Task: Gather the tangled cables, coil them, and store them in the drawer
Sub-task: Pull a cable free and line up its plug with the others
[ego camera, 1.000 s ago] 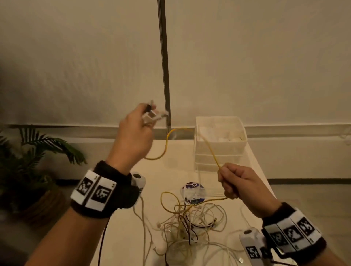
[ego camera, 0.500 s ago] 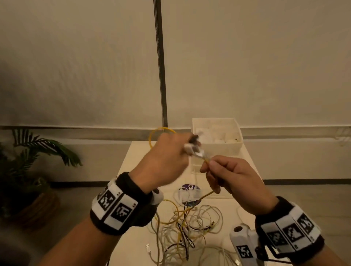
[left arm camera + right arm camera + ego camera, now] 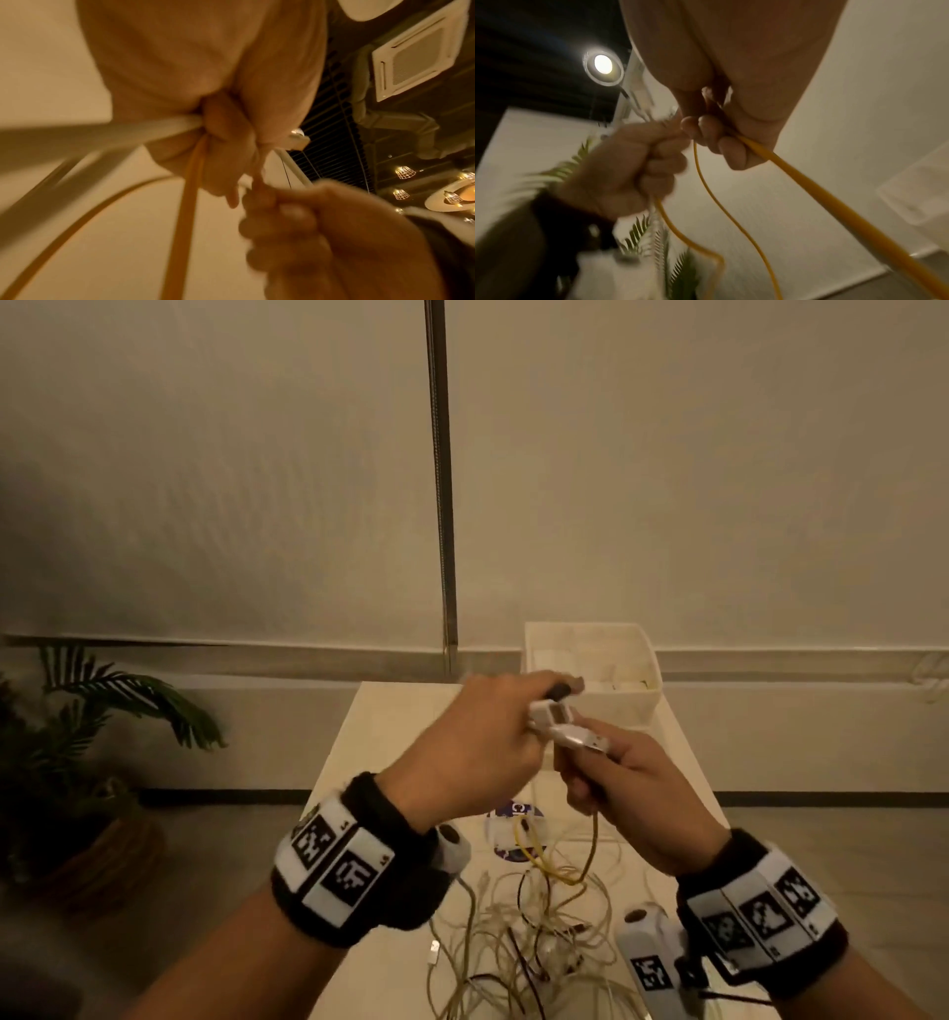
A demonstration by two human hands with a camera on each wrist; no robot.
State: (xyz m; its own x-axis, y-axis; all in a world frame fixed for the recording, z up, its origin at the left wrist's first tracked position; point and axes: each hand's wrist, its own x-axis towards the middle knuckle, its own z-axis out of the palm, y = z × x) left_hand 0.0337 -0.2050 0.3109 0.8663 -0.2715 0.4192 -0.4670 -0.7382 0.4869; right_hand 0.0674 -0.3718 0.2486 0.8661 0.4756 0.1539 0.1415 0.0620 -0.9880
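Note:
A yellow cable (image 3: pixel 594 845) rises from the tangle of pale and dark cables (image 3: pixel 534 932) on the table into both raised hands. My left hand (image 3: pixel 477 752) grips the yellow cable (image 3: pixel 190 192) with curled fingers, and its white plug ends (image 3: pixel 567 729) stick out at the fingertips. My right hand (image 3: pixel 631 788) meets the left, fingers curled round the same yellow cable (image 3: pixel 808 178), which runs down from the fist. A white drawer unit (image 3: pixel 590 665) stands at the table's far end, its top drawer open.
The white table (image 3: pixel 369 762) is narrow, with floor on both sides. A round purple and white object (image 3: pixel 513 829) lies beyond the tangle. A potted palm (image 3: pixel 102 711) stands on the floor at the left. A wall runs behind the table.
My left hand swung from high on the left down and right to meet the right hand. The yellow loop between them has closed up, and the plug ends now lie over my right fingers.

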